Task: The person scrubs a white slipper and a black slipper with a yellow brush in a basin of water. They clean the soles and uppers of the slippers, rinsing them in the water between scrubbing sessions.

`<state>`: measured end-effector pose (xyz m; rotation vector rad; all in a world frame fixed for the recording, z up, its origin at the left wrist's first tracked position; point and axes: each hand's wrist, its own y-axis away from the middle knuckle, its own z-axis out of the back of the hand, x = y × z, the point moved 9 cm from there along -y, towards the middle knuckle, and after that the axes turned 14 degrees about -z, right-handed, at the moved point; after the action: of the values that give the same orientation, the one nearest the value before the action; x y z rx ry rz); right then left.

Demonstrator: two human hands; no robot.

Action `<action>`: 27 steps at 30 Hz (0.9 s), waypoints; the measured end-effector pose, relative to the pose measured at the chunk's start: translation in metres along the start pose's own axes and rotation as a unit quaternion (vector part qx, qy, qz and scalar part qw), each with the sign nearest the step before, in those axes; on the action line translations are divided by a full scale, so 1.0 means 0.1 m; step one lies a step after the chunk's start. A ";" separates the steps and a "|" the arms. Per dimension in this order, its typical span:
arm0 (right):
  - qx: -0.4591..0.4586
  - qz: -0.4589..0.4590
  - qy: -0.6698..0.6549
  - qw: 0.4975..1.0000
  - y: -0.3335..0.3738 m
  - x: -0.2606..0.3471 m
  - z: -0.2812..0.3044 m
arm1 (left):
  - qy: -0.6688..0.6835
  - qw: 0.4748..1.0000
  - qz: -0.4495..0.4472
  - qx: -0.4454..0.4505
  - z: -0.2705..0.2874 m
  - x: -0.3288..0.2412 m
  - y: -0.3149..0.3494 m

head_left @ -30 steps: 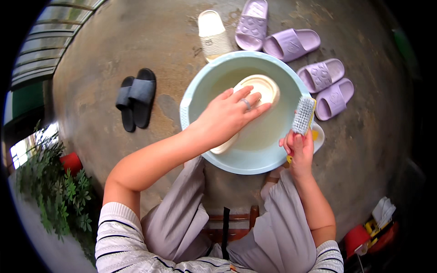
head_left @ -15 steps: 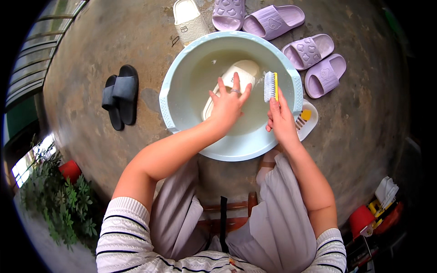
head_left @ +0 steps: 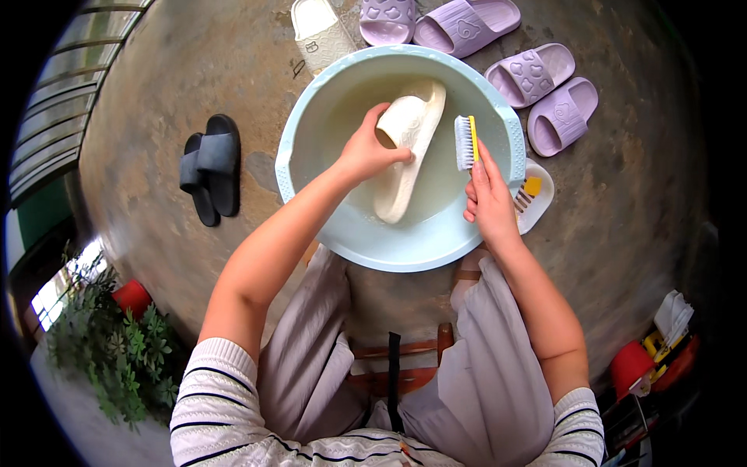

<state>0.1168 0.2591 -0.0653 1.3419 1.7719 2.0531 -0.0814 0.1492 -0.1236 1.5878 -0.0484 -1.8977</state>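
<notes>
A cream slide slipper (head_left: 408, 124) is tilted on its side over the cloudy water of a light blue basin (head_left: 354, 247). My left hand (head_left: 373, 148) grips it by the strap, fingers at the strap opening and thumb across near the sole. How much of the slipper's lower edge is under water I cannot tell. At the basin's right side my right hand (head_left: 492, 198) is closed round the yellow handle of a scrub brush (head_left: 467, 142). The brush's white bristles face left toward the slipper, apart from it.
Behind the basin stand another cream slipper (head_left: 323, 47) and several lilac slippers (head_left: 467, 29). Dark slippers (head_left: 216, 167) lie to the left. A white soap dish (head_left: 535, 198) with a yellow piece touches the basin's right side. A leafy plant (head_left: 117, 350) and red bucket (head_left: 632, 366) flank me.
My left hand, spread over the slipper lying flat before, has closed on its strap and turned it up on its side. The brush stays in my right hand, nearly in place.
</notes>
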 end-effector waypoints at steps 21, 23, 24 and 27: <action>-0.026 0.259 -0.081 0.962 0.20 0.62 0.00 | 0.211 0.973 -0.065 -0.063 -0.01 -0.61 0.79; -0.019 0.264 -0.054 0.963 0.23 0.62 -0.03 | 0.249 0.965 -0.072 -0.042 0.02 -0.71 0.64; -0.017 0.267 -0.034 0.963 0.25 0.63 -0.05 | 0.251 0.965 -0.070 -0.024 -0.01 -0.78 0.59; -0.045 0.281 0.054 0.957 0.37 0.56 -0.07 | 0.291 0.953 -0.073 -0.045 -0.04 -0.93 0.60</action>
<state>0.0948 0.2762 -0.0041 1.9058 1.4163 2.4829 -0.0454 0.1496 -0.0184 2.0662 0.4109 -1.4364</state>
